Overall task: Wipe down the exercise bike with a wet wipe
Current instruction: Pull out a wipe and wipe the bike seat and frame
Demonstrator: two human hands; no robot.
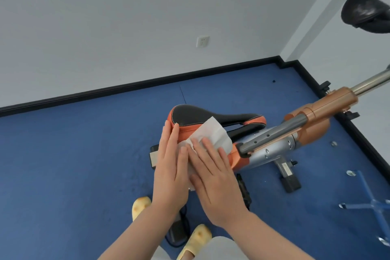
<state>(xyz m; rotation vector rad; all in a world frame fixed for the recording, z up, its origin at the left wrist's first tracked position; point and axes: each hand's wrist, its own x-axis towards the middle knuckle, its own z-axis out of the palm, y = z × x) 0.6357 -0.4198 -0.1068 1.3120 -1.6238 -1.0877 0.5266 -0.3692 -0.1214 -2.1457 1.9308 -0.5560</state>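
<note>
An orange and silver exercise bike [274,148] stands on the blue floor, its black and orange saddle [198,117] just ahead of me. A white wet wipe [215,135] lies spread over the near side of the saddle. My right hand [215,177] lies flat on the wipe, fingers together, pressing it down. My left hand [171,164] rests flat beside it, fingertips touching the saddle's rear edge and overlapping the wipe's left end. The lower part of the wipe is hidden under both hands.
The bike's orange frame and chrome post [329,103] run up to the right, with a black handlebar pad [365,10] at top right. A blue metal stand [371,202] sits at the right. My yellow slippers [196,238] are below. A white wall with a black skirting board [126,88] lies behind.
</note>
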